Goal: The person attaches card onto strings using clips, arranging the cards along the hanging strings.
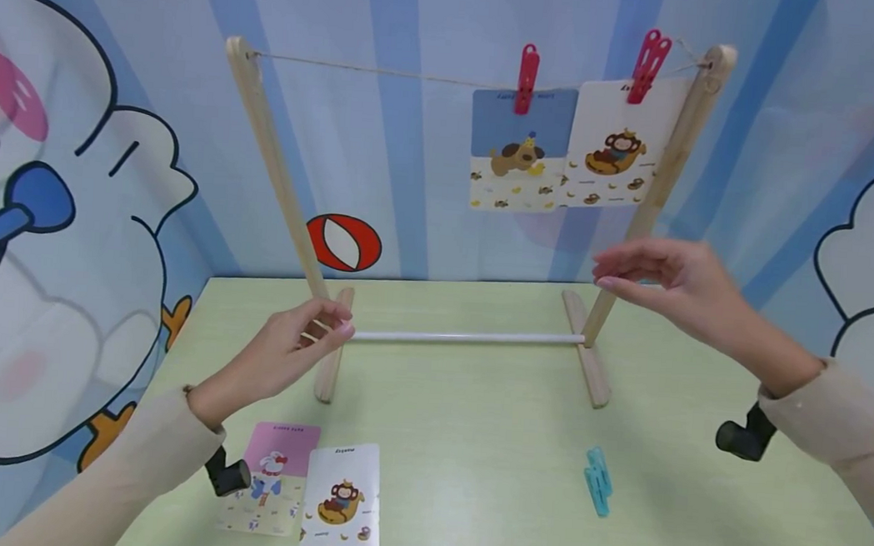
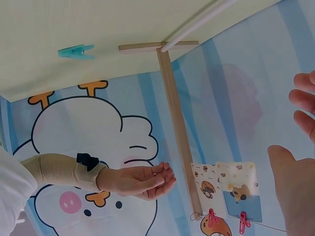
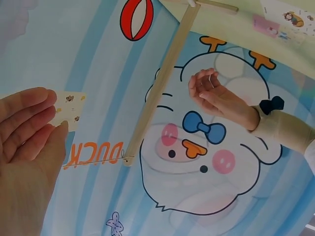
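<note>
Wooden posts [image 1: 278,155]: avoid bumping, to spare the hanging cards [image 1: 520,178]. Found left hand [image 1: 282,351] and right hand [image 1: 677,279] empty, fingers [image 3: 27,104] loosely curved.

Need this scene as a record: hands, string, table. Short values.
left hand: fingers relaxed, holding nothing
right hand: fingers loosely bent, holding nothing, in front of right post in head view
string: dog card and hanging monkey card, one red clip each
table: pink card beside white monkey card; blue clip lying loose, to the right
</note>
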Tool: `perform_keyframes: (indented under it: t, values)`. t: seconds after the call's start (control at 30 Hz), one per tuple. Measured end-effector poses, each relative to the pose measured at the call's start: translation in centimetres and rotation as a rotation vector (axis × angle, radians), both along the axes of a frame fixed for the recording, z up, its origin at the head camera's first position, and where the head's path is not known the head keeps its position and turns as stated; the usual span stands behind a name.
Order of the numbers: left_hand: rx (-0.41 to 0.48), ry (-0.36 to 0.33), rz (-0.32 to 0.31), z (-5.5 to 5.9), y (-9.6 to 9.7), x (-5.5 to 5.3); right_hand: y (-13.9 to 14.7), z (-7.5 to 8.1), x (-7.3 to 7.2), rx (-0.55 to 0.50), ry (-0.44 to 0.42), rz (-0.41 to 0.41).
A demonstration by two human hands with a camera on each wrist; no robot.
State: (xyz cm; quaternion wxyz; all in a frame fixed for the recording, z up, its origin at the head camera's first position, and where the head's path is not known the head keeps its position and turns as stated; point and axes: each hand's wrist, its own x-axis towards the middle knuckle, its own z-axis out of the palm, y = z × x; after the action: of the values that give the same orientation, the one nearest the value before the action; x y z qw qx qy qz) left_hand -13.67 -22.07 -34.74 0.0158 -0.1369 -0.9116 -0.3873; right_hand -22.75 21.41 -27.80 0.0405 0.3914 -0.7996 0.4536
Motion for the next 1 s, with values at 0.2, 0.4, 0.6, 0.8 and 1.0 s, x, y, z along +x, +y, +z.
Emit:
perform_keyframes:
  t: [0.2,0.4,0.6,0.8,1.0]
  values:
    - [-0.011,-0.012,0.014,-0.7,-0.1,0.2,0.5,-0.7,0.1,0.014,-0.029,-0.011]
    - [-0.003,-0.023,0.012,-1.5,-0.1,0.5,0.8,-1.8,0.3,0.034,-0.049,-0.020]
    - [-0.018,-0.046,0.041,-2.3,-0.2,0.7,1.2,-3.3,0.5,0.050,-0.089,-0.016]
    - [-0.031,-0.086,0.093,-3.5,-0.4,1.1,1.7,-4.6,0.9,0.062,-0.113,-0.031]
    - [-0.058,-0.116,0.152,-4.8,-0.4,1.6,2.2,-6.0,1.2,0.081,-0.152,-0.059]
